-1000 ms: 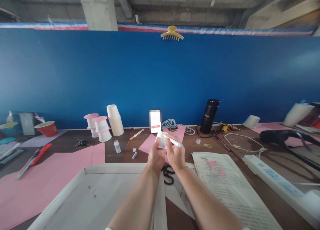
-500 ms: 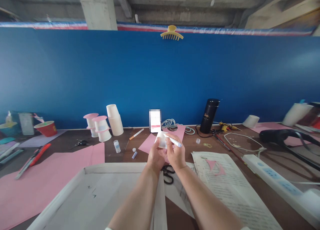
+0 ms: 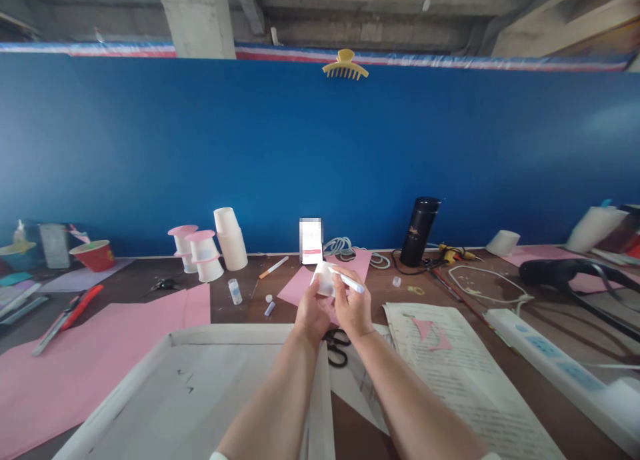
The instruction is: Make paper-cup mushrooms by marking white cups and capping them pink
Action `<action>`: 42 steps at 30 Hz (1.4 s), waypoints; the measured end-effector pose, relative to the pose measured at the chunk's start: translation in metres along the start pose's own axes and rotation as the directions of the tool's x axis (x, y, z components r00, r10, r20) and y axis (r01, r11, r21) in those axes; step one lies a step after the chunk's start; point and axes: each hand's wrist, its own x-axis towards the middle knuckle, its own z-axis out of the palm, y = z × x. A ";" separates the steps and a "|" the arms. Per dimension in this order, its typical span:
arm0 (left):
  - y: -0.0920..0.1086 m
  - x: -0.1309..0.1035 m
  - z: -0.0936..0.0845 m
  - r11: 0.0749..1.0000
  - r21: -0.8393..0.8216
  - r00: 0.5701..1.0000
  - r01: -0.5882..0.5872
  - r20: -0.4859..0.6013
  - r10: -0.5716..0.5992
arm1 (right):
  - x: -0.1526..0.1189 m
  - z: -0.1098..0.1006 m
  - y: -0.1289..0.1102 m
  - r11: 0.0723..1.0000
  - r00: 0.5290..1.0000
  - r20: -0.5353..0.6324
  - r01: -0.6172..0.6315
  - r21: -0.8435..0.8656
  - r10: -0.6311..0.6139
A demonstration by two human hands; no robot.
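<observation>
My left hand (image 3: 313,311) is closed around a small white paper cup (image 3: 324,280), held above the table near the middle of the view. Between the fingers of my right hand (image 3: 354,308) is a white marker (image 3: 349,281) with a bluish end, its other end against or close to the cup's side. Whether the tip touches the cup I cannot tell. Pink paper (image 3: 295,287) lies beneath and behind both hands. Just below my wrists are black-handled scissors (image 3: 338,348), partly covered by my arms. A phone (image 3: 311,241) with a lit screen stands upright beyond the cup.
Left stand stacked paper cups (image 3: 231,240), cup pieces with pink discs (image 3: 206,257), a small bottle (image 3: 235,291) and a red-handled cutter (image 3: 75,313). A white tray (image 3: 225,329) lies in front. Right are a black thermos (image 3: 420,232), printed sheets (image 3: 450,380) and a power strip (image 3: 555,363).
Almost nothing differs. Both hands keep their hold on the cup and the marker, and the whole view has shifted very slightly.
</observation>
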 end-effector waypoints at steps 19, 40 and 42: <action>-0.001 0.000 0.001 0.999 0.005 0.997 -0.040 -0.069 0.040 | 0.000 0.002 0.002 0.996 0.997 -0.020 0.070 -0.061 -0.072; 0.000 0.001 -0.002 1.000 0.009 0.999 -0.030 0.013 0.030 | -0.002 0.003 0.002 0.996 0.998 -0.009 0.063 -0.070 -0.063; -0.001 0.002 -0.002 1.000 0.003 0.999 -0.031 0.019 0.031 | -0.002 0.003 0.002 0.996 0.998 -0.003 0.066 -0.066 -0.067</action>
